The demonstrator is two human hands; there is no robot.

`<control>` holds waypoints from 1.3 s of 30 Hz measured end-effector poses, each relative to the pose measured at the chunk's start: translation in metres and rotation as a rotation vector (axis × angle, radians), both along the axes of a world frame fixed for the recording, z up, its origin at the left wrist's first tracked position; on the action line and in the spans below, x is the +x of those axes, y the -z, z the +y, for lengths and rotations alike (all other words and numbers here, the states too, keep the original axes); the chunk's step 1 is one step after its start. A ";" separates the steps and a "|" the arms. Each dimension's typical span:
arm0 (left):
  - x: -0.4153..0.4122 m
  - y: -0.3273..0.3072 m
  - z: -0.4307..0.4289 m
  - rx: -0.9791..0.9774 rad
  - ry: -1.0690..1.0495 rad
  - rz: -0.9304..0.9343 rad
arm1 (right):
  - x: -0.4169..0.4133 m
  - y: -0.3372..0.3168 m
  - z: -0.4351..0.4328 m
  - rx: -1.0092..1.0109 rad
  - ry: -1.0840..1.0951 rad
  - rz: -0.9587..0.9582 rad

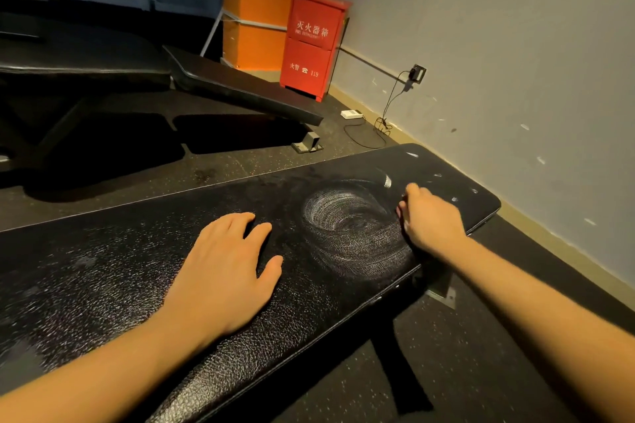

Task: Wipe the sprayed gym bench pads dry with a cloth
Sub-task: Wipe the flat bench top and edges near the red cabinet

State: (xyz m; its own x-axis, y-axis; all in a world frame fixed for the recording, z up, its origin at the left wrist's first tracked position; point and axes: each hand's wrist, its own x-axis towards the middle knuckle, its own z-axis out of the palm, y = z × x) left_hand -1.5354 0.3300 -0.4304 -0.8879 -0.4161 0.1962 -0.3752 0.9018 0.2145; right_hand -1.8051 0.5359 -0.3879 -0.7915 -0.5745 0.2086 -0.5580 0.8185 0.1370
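Evidently early in the wipe. Shows circular swirl marks (350, 227) on the near bench pad (103, 285), at 3 o'clock from the left hand (223, 271); leaves droplet speckle toward 9 o'clock undried. Presses the left hand flat, fingers straight, holding nothing. Curls the right hand (429, 216) at 3 o'clock of the swirl, near the pad's end; cannot tell whether around a cloth, none distinguishable against the black. Leaves the second bench (240, 86), at 11 o'clock, seemingly for later.

Bare forearms lead to the left hand (223, 271) and right hand (433, 220).
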 end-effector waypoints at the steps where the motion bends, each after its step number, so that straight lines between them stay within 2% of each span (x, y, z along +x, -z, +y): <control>1: 0.000 -0.001 0.000 0.002 0.001 0.002 | -0.010 0.000 -0.015 0.002 0.020 0.003; 4: -0.001 -0.002 -0.001 0.008 0.006 0.007 | 0.000 0.005 -0.087 -0.097 -0.007 -0.032; 7: 0.000 -0.003 -0.003 0.010 0.007 0.006 | 0.061 0.008 -0.143 -0.129 -0.175 -0.085; 11: 0.003 -0.002 -0.003 -0.005 0.004 -0.003 | 0.122 0.004 -0.088 -0.078 -0.362 -0.159; 16: 0.001 -0.001 0.000 0.001 0.008 -0.009 | 0.038 0.002 -0.016 -0.017 -0.103 -0.018; 18: 0.000 -0.002 0.001 -0.002 -0.003 -0.008 | 0.005 0.002 -0.033 0.041 -0.060 0.052; 21: 0.000 -0.004 0.002 0.004 -0.002 0.007 | -0.007 0.004 -0.094 0.007 -0.018 0.016; 23: 0.000 -0.004 0.001 0.015 0.004 0.018 | 0.016 0.007 -0.138 -0.073 -0.062 -0.012; 25: 0.001 -0.004 -0.001 0.027 0.008 0.021 | 0.060 0.011 -0.160 -0.097 -0.214 -0.050; 28: 0.003 -0.003 -0.002 0.018 0.011 0.017 | 0.117 0.008 -0.120 -0.106 -0.414 -0.149; 31: 0.004 0.000 -0.001 0.027 0.005 0.020 | 0.106 0.007 -0.053 -0.108 -0.322 -0.178; 34: 0.001 0.000 0.001 0.021 0.000 0.010 | 0.059 0.009 -0.027 -0.086 -0.205 -0.067; 37: 0.000 -0.003 0.001 0.008 -0.004 0.011 | 0.019 0.015 -0.064 -0.032 -0.167 0.062; 39: 0.000 -0.004 0.002 0.015 0.001 0.017 | 0.008 0.015 -0.106 -0.057 -0.132 0.048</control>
State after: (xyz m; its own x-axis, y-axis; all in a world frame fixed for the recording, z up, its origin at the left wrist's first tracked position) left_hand -1.5353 0.3315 -0.4266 -0.8846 -0.4186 0.2055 -0.3708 0.8987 0.2342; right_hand -1.7967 0.4302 -0.4025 -0.6980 -0.6592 0.2796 -0.6554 0.7455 0.1213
